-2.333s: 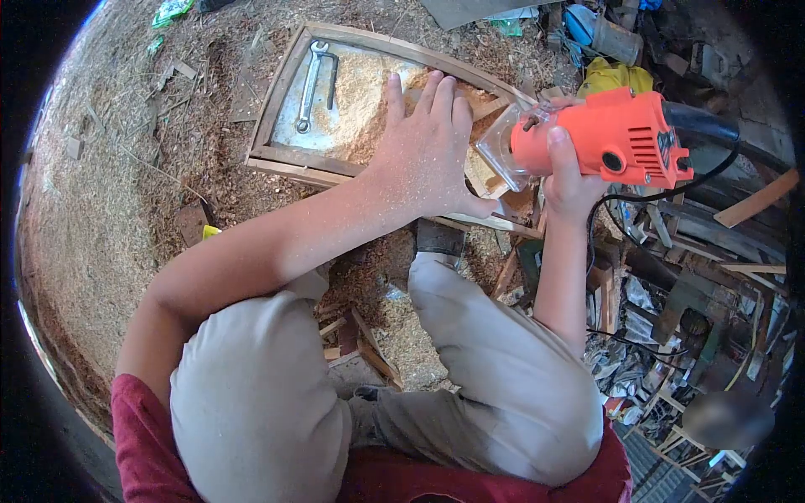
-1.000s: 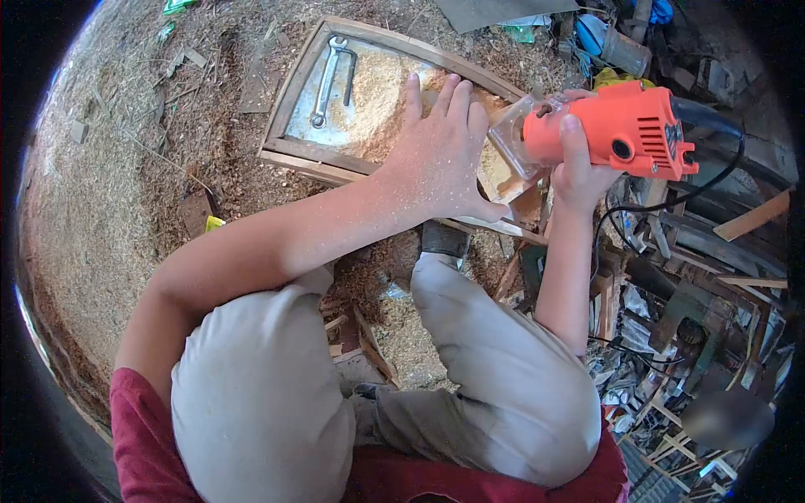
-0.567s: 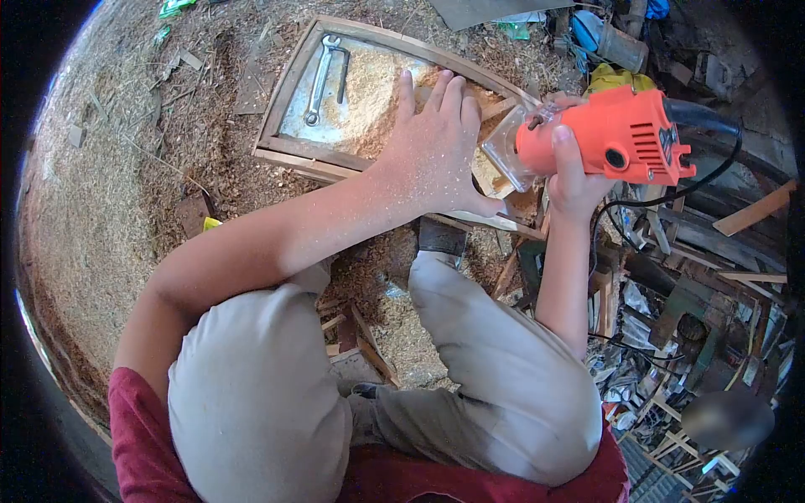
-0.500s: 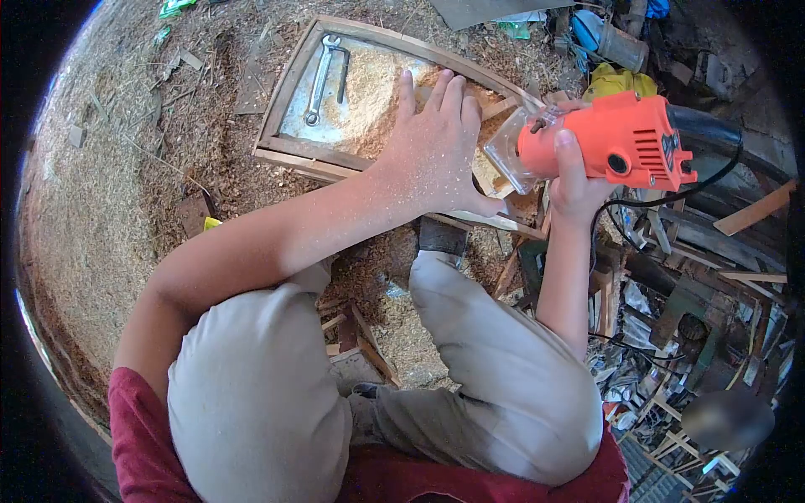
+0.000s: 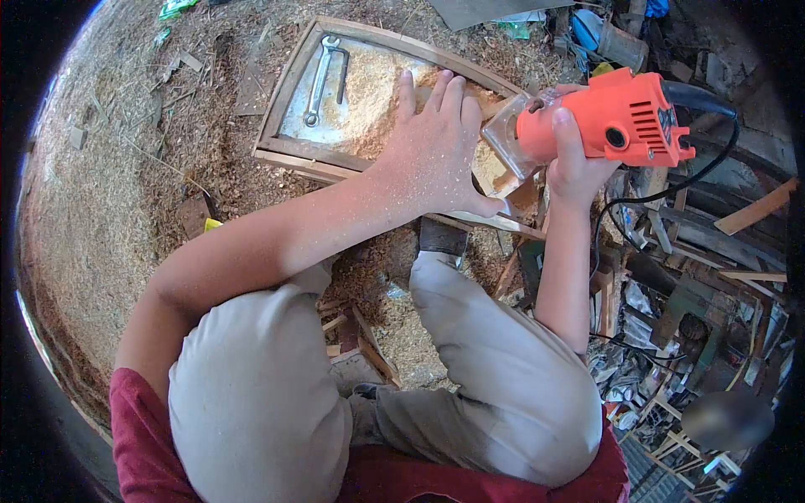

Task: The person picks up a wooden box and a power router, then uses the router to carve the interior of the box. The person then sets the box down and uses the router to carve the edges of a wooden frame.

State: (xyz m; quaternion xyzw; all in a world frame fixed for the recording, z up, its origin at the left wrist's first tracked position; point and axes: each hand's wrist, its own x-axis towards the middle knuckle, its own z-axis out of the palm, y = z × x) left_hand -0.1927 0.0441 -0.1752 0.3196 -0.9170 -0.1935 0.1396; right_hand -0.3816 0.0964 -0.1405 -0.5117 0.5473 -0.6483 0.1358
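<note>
My right hand is wrapped around the orange body of a trim router. The router is tilted on its side, its clear base facing left toward the right end of a wooden-framed tray. My left hand lies spread and open over the tray, fingers pointing away from me and thumb stretched toward the near edge. What is under its palm is hidden. Pale sawdust is heaped beside the fingers. A combination wrench and a dark hex key lie at the tray's left end.
A black power cord loops from the router down past my right forearm. Wood scraps and mixed debris crowd the right side. Shavings cover the ground to the left. My bent knees are close below the tray.
The router and my right hand have shifted slightly upward in view, away from me. My left hand stays in the same place.
</note>
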